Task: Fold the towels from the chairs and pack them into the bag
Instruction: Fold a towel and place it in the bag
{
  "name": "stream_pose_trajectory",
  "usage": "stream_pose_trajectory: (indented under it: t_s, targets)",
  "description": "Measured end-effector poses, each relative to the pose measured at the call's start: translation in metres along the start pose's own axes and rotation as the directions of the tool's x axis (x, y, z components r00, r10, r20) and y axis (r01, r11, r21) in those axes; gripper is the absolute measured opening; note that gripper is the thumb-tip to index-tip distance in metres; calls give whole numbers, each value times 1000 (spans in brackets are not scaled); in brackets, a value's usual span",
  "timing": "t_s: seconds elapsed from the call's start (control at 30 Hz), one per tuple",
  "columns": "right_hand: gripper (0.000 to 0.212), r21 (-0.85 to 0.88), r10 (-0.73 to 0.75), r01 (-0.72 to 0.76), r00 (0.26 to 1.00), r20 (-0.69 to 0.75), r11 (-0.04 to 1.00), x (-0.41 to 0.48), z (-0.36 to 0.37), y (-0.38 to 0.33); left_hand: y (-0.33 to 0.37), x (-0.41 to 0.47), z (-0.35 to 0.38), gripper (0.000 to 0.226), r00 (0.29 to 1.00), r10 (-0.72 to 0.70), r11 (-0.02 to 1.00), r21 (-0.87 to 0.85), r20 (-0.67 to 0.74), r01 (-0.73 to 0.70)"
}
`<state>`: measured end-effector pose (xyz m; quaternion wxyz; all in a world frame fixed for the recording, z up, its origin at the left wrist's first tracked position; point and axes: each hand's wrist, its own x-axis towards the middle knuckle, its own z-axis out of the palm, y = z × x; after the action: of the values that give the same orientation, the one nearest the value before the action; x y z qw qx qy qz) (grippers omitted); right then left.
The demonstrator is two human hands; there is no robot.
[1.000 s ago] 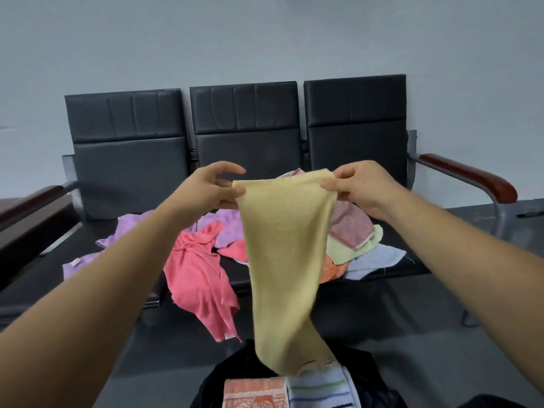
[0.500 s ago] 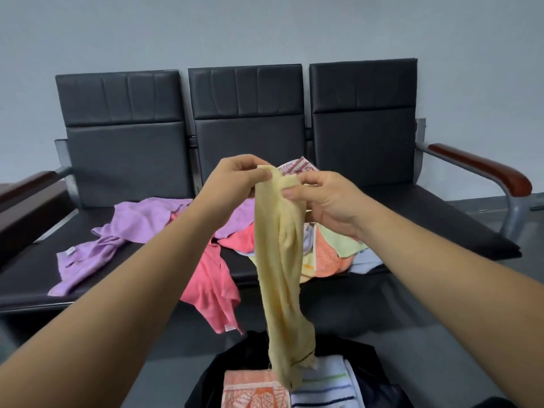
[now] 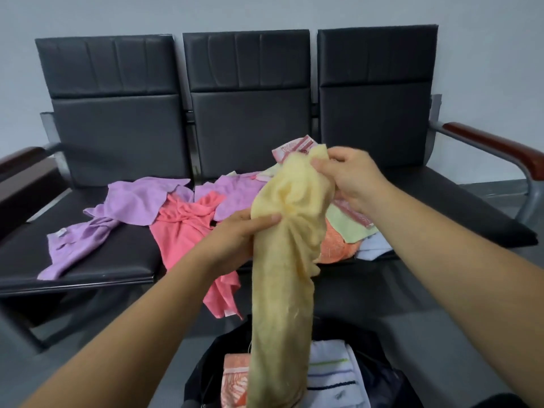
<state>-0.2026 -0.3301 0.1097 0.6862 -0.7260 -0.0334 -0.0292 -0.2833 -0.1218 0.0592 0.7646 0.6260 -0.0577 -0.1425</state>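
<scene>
A pale yellow towel (image 3: 282,290) hangs bunched and lengthwise in front of me. My right hand (image 3: 350,178) pinches its top end, and my left hand (image 3: 235,240) grips it lower down around the middle. Its lower end dangles into the open black bag (image 3: 379,375) on the floor, which holds a folded orange patterned towel (image 3: 234,378) and a white striped towel (image 3: 332,375). On the black chairs (image 3: 247,113) lie a purple towel (image 3: 129,204), a pink towel (image 3: 188,234), an orange one (image 3: 335,245), and a light green one (image 3: 341,222).
The three-seat bench has wooden armrests at the left (image 3: 20,157) and right (image 3: 497,145). A red-and-white patterned cloth (image 3: 294,145) and a pale blue towel (image 3: 374,248) lie in the pile. Grey floor (image 3: 441,334) surrounds the bag.
The towel went from spread wide between both hands to gathered together. My left hand slid down from the top corner to grip the towel's middle.
</scene>
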Motion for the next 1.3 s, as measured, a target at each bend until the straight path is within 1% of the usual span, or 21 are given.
stream_pose_trajectory:
  t_s: [0.07, 0.1, 0.17, 0.23, 0.3, 0.37, 0.47, 0.5, 0.6, 0.67, 0.7, 0.73, 0.8, 0.87, 0.9, 1.0, 1.03, 1.1, 1.17, 1.23, 1.3]
  targets:
    - [22, 3, 126, -126, 991, 34, 992, 3, -3, 27, 0, 5, 4, 42, 999, 4, 982, -188, -33, -10]
    - [29, 80, 214, -222, 971, 104, 972, 2, -4, 38, 1, 8, 5, 45, 999, -13, 961, -276, -43, 0]
    - [42, 279, 335, -426, 887, 319, 861, -4, -4, 57, 1, 15, 2, 50, 1000, -20, 891, -454, 7, 21]
    - [53, 385, 358, -548, 811, 463, 743, -14, -2, 74, -3, 24, -5, 49, 999, 27, 828, -560, 45, 3]
    - [68, 421, 362, -586, 786, 501, 692, -19, -1, 91, -10, 32, -13, 44, 997, 71, 810, -585, 41, -33]
    - [79, 403, 364, -606, 765, 531, 686, -20, 2, 103, -13, 37, -17, 42, 993, 113, 824, -560, 23, -81]
    - [68, 304, 363, -622, 714, 599, 722, -15, 5, 105, -14, 45, -24, 33, 993, 118, 833, -546, 12, -92]
    - [65, 289, 348, -617, 703, 621, 732, -10, 4, 105, -14, 49, -28, 33, 993, 121, 849, -519, 2, -102]
    - [48, 225, 319, -573, 692, 647, 788, 3, 0, 106, -12, 57, -39, 52, 985, 163, 919, -357, -49, -170]
    - [33, 241, 297, -555, 706, 643, 796, 9, -4, 105, -10, 59, -47, 53, 984, 166, 969, -174, -68, -175]
    - [30, 265, 284, -536, 732, 620, 802, 11, -5, 104, -10, 60, -50, 51, 986, 156, 985, -65, -63, -160]
    - [30, 278, 265, -492, 772, 578, 825, 14, -6, 103, -10, 60, -53, 49, 988, 144, 989, 33, -57, -142]
    - [49, 285, 212, -361, 872, 442, 888, 22, -9, 105, -10, 61, -58, 46, 988, 136, 981, 147, -69, -125]
    - [68, 326, 183, -299, 922, 341, 897, 26, -11, 107, -9, 63, -62, 38, 986, 138, 975, 186, -97, -119]
    - [66, 337, 177, -282, 934, 312, 898, 27, -11, 108, -9, 64, -64, 34, 984, 136, 973, 204, -111, -112]
    - [21, 232, 165, -233, 946, 279, 944, 25, -12, 106, -10, 66, -65, 30, 977, 126, 959, 273, -169, -76]
    - [19, 228, 168, -233, 947, 274, 945, 24, -11, 103, -12, 66, -63, 29, 972, 134, 955, 289, -193, -74]
    - [35, 319, 184, -295, 924, 335, 901, 21, -15, 100, -13, 67, -59, 25, 947, 182, 940, 330, -263, -88]
    - [44, 346, 218, -398, 862, 456, 850, 16, -19, 97, -13, 66, -58, 18, 908, 259, 916, 382, -328, -123]
    - [49, 232, 317, -498, 782, 536, 835, 13, -21, 98, -13, 65, -59, 18, 893, 308, 882, 451, -330, -137]
    - [51, 116, 439, -586, 710, 550, 802, 11, -21, 103, -13, 62, -58, 19, 900, 317, 848, 514, -301, -127]
